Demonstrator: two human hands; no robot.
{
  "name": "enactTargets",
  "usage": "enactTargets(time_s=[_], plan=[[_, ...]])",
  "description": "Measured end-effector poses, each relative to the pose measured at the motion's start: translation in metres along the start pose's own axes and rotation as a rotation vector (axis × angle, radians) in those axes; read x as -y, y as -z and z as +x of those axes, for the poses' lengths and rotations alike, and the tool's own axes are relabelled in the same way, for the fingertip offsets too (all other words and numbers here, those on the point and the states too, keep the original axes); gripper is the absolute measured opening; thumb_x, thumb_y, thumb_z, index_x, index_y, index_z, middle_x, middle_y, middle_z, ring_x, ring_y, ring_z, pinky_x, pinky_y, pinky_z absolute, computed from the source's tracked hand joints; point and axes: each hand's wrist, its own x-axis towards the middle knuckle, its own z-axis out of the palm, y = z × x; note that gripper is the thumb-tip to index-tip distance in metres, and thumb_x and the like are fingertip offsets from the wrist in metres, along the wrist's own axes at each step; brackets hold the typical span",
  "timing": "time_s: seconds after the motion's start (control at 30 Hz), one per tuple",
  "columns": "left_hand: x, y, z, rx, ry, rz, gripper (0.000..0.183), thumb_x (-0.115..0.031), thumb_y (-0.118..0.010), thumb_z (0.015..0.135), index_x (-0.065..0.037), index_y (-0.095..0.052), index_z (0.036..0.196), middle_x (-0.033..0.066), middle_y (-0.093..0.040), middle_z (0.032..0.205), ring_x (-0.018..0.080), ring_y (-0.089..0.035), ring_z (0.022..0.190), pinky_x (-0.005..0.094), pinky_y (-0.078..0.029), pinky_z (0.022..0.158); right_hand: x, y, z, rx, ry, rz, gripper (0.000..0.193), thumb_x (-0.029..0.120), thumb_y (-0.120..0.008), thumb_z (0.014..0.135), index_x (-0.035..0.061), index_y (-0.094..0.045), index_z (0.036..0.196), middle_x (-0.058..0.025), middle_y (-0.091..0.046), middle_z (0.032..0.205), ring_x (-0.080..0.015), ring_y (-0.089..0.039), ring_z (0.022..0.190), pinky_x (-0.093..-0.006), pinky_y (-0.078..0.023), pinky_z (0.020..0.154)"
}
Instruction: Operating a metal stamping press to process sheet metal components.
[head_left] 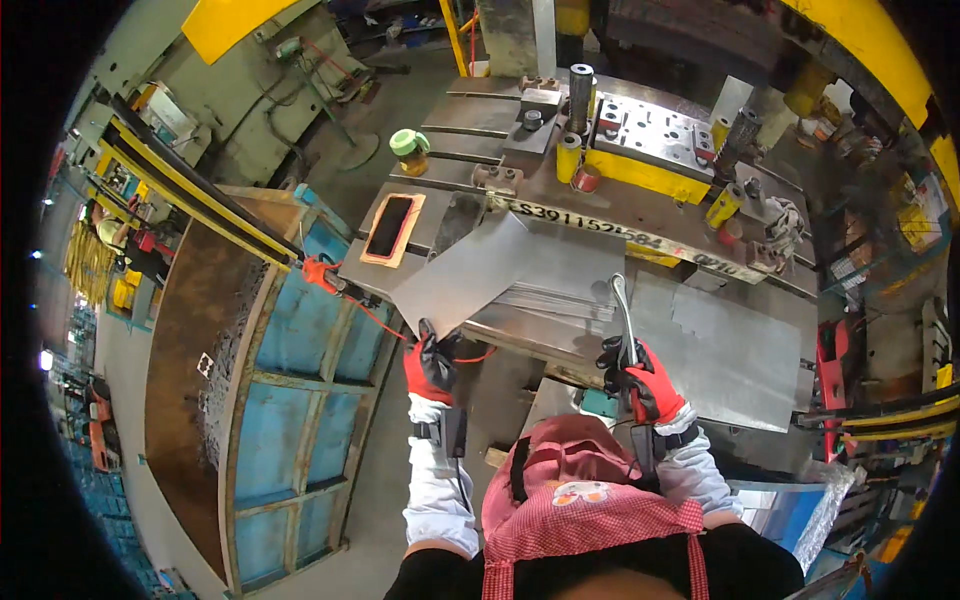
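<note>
The metal sheet [470, 275], a flat grey rectangle, is held tilted at its near corner by the left hand [431, 362], whose red-and-black glove pinches the edge in a closed grip. The sheet's far part lies over a stack of similar sheets [560, 298] on the steel desk [730, 350] of the press. The right hand [643, 378], gloved the same way, has its grip closed around a slim metal hook tool [623, 310], whose curved tip rests on the top of the stack, just beside the held sheet's right edge.

Behind the stack stands the press die [650, 135], a grey block on a yellow base with yellow guide posts at its corners and a dark cylinder [580, 95] upright beside it. A crumpled rag [785, 225] lies to the right of the die. To the left, near the desk's corner, a dark rectangular tray with an orange rim [392, 228] sits flat, and beyond it a green-topped container [410, 150] stands alone. A red cable [375, 315] runs from a red fitting [318, 272] under the held sheet toward the left hand.

On the person's left, a large blue wooden-framed crate [290, 400] stands close against the desk, narrowing the floor between. The person wears white sleeves and a red checked apron [590, 510].
</note>
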Motion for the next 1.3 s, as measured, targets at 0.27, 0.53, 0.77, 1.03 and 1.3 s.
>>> enactTargets(time_s=[0.27, 0.53, 0.77, 1.03, 1.3], plan=[[-0.065, 0.008, 0.011, 0.007, 1.009, -1.603, 0.039, -0.016, -0.050, 0.089, 0.004, -0.042, 0.122, 0.0146, -0.061, 0.100, 0.0247, -0.061, 0.091, 0.0338, -0.050, 0.080, 0.005, 0.007, 0.006, 0.010, 0.053, 0.069, 0.047, -0.001, -0.054, 0.072, 0.0014, -0.045, 0.118, -0.0109, -0.059, 0.097, -0.0175, -0.058, 0.082, -0.0279, -0.049, 0.069], [0.011, -0.011, 0.025, 0.376, 0.468, -0.789, 0.045, -0.019, -0.065, 0.080, -0.001, -0.045, 0.116, 0.0062, -0.064, 0.088, 0.0184, -0.063, 0.071, 0.0295, -0.051, 0.062, 0.007, 0.012, 0.003, 0.102, 0.048, 0.132, 0.046, -0.001, -0.054, 0.071, 0.0000, -0.045, 0.117, -0.0109, -0.060, 0.095, -0.0181, -0.060, 0.080, -0.0292, -0.051, 0.065], [-0.047, 0.013, 0.034, 0.204, -0.253, 0.172, 0.035, -0.019, -0.067, 0.076, -0.001, -0.055, 0.103, 0.0104, -0.062, 0.076, 0.0272, -0.062, 0.067, 0.0338, -0.049, 0.059, 0.010, 0.008, 0.005, 0.097, 0.006, 0.027, 0.045, 0.003, -0.056, 0.071, 0.0012, -0.048, 0.115, -0.0098, -0.060, 0.092, -0.0156, -0.057, 0.078, -0.0262, -0.048, 0.065], [-0.013, -0.015, 0.004, 0.178, 0.340, -0.539, 0.032, -0.013, -0.052, 0.084, -0.004, -0.052, 0.115, 0.0092, -0.061, 0.084, 0.0186, -0.059, 0.073, 0.0318, -0.048, 0.063, 0.000, -0.052, 0.055, 0.357, 0.168, -0.415, 0.044, 0.002, -0.049, 0.071, 0.0038, -0.048, 0.115, -0.0029, -0.056, 0.086, -0.0075, -0.046, 0.068, -0.0214, -0.041, 0.060], [-0.061, 0.016, 0.018, 0.134, -0.021, 0.117, 0.032, -0.007, -0.055, 0.073, -0.003, -0.055, 0.105, 0.0211, -0.054, 0.068, 0.0407, -0.053, 0.062, 0.0398, -0.043, 0.052, -0.029, -0.073, 0.050, 0.373, 0.110, -0.372, 0.045, 0.004, -0.052, 0.070, 0.0059, -0.049, 0.115, 0.0036, -0.047, 0.074, -0.0048, -0.041, 0.063, -0.0203, -0.037, 0.055]])
